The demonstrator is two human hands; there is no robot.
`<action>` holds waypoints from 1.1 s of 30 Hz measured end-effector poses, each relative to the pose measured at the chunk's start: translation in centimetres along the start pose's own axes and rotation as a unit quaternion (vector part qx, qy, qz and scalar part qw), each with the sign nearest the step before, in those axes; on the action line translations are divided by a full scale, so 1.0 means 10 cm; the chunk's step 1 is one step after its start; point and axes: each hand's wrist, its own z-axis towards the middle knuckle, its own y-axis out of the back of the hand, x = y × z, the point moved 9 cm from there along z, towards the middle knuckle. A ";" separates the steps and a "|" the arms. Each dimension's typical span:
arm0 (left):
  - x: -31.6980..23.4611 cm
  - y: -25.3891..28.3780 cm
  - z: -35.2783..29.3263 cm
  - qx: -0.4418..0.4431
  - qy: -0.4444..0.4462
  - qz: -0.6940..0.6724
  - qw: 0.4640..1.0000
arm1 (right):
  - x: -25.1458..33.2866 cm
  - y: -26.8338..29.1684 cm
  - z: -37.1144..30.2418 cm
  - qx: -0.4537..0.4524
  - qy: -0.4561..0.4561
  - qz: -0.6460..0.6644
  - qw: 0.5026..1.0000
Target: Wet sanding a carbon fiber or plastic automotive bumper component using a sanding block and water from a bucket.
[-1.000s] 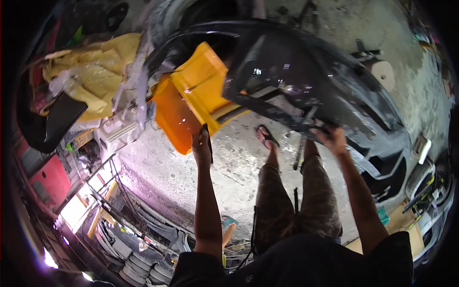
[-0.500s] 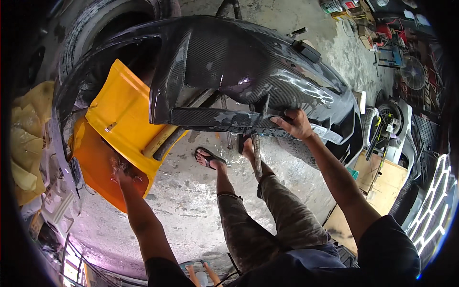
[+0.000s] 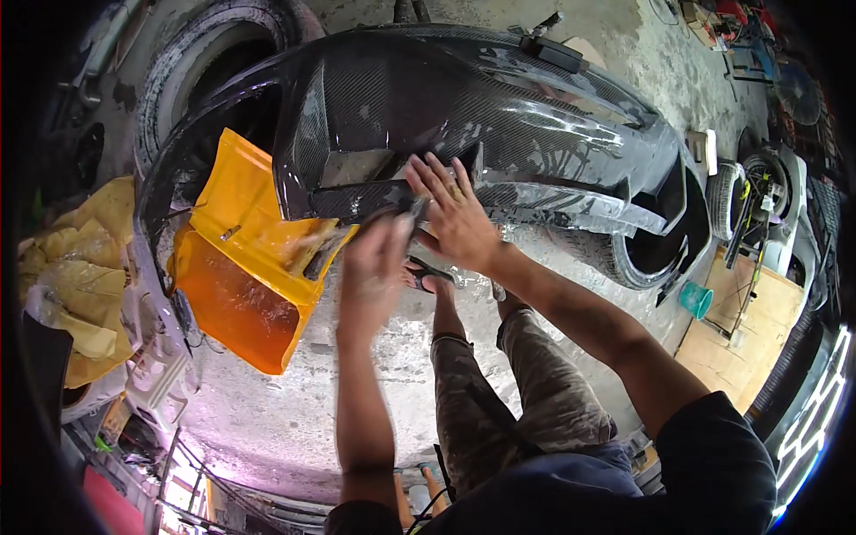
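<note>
A large black carbon-fibre-patterned car bumper [image 3: 428, 94], wet and patched with grey, spans the upper middle. My left hand [image 3: 373, 263] is blurred by motion in front of its lower edge; a small dark piece [image 3: 415, 216] shows at the fingertips, its kind unclear. Just to the right, my right hand [image 3: 459, 223] is spread with its fingers stretched over the bumper's lower opening and the edge bar. Whether the right palm presses on the bumper or hovers, I cannot tell. Left of both hands sits a yellow tub [image 3: 234, 192] with water in its orange-looking hollow.
Tyres [image 3: 169, 89] lie beneath the bumper's ends. At the left are crumpled tan sheeting [image 3: 89, 259] and a white plastic chair [image 3: 156, 392]. A teal bucket [image 3: 695, 300] stands beside a wooden board [image 3: 744, 330] at the right. My sandalled feet are on the wet concrete floor.
My left hand has come out of the tub's water and moved right, up to the bumper's edge. My right hand has shifted left along the bumper and opened out flat.
</note>
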 end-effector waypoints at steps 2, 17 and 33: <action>-0.45 -0.24 0.08 -0.040 -0.116 0.086 0.989 | 0.06 -0.18 0.08 0.018 -0.018 -0.016 1.000; 3.38 2.18 -0.75 -0.279 0.233 -0.278 0.889 | -0.38 -0.12 -0.97 0.095 0.036 -0.033 0.994; 2.38 1.85 -0.68 -0.155 0.099 -0.386 0.904 | -0.06 -0.19 -0.40 0.067 0.033 -0.013 0.997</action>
